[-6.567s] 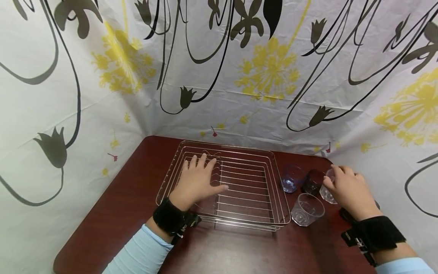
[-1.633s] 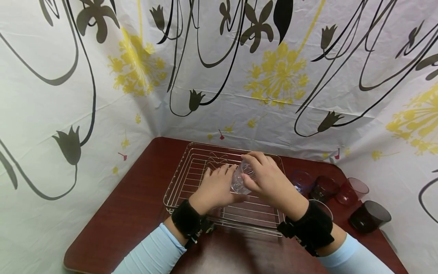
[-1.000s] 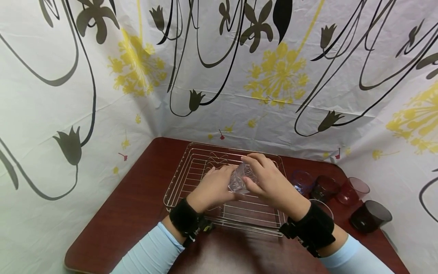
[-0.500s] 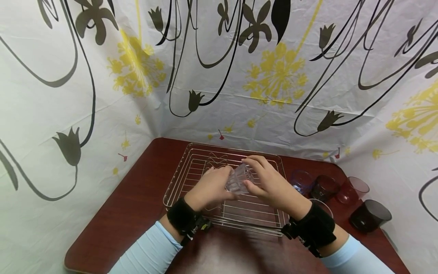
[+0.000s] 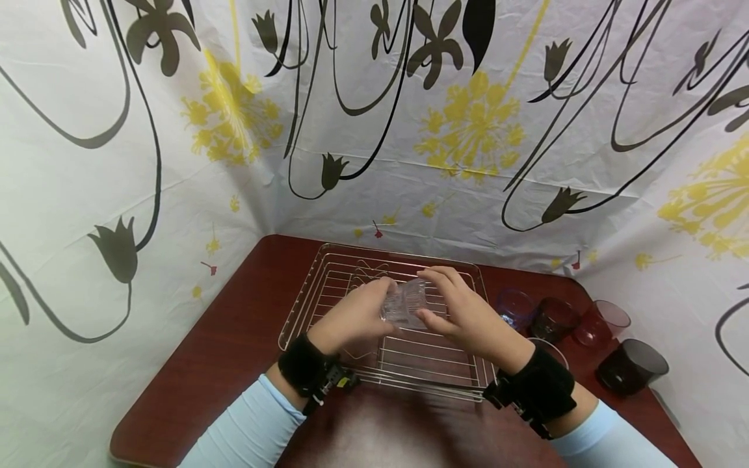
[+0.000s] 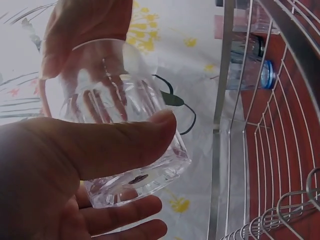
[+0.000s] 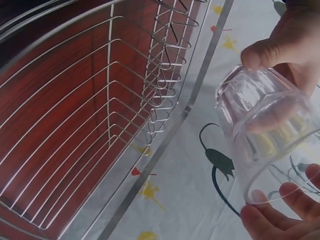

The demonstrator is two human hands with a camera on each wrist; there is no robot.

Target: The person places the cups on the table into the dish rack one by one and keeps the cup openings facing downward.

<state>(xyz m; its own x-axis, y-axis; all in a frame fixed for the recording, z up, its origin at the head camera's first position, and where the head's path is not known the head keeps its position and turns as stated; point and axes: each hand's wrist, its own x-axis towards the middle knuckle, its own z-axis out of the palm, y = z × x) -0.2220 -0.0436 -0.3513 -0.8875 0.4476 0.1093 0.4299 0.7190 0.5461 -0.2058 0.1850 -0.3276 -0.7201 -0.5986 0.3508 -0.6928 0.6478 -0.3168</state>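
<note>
A clear glass tumbler (image 5: 404, 303) is tilted on its side in the air above the wire rack (image 5: 421, 385). My left hand (image 5: 357, 315) grips it round the base end; in the left wrist view the thumb crosses the front of the tumbler (image 6: 122, 97) and the fingers lie behind and below. At the rim end is my right hand (image 5: 468, 322), its thumb and fingers curled about the mouth. In the right wrist view several right fingertips meet the rim of the tumbler (image 7: 255, 100), which faces the right hand. The left palm is hidden in the head view.
Right of the rack stand a blue glass (image 5: 515, 309), a dark glass (image 5: 552, 320), a red glass (image 5: 603, 325) and a smoky black glass (image 5: 633, 367). Another clear glass (image 5: 552, 351) is partly hidden by the right wrist. A patterned sheet (image 5: 374, 130) hangs behind the dark red table (image 5: 222, 351).
The right hand has brought the tumbler from the right side to above the rack. Lately the left hand has closed round its base, and the tumbler has tipped over sideways and shifted slightly left.
</note>
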